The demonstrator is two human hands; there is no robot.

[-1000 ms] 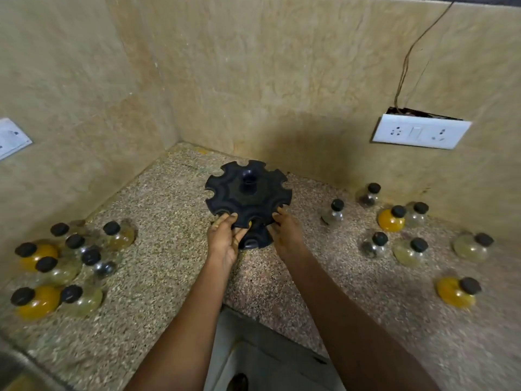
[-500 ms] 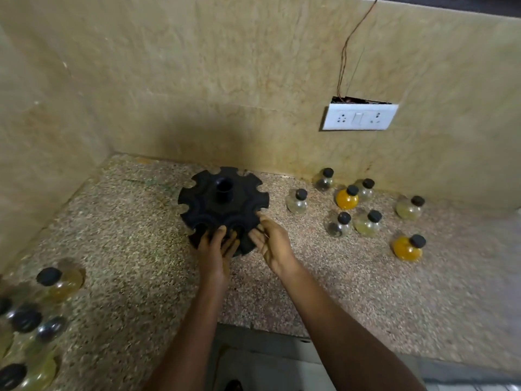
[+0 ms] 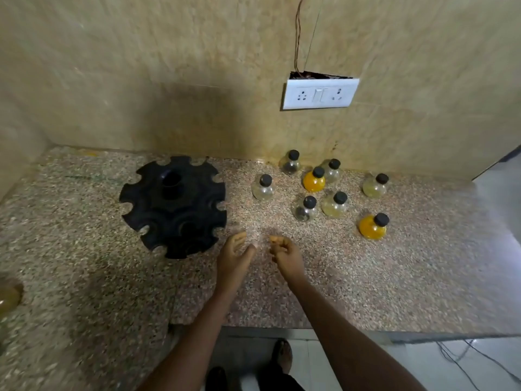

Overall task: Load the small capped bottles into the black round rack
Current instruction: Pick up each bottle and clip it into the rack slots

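Just let go of the black round rack (image 3: 173, 206), so ready now to start loading. Both hands over the speckled surface (image 3: 423, 277), holding nothing: left hand (image 3: 232, 256) loosely spread, right hand (image 3: 284, 253) with fingers curled in. Rack just left of them, all slots bare. Farther back on the right, eight small capped bottles (image 3: 310, 207) standing near the wall
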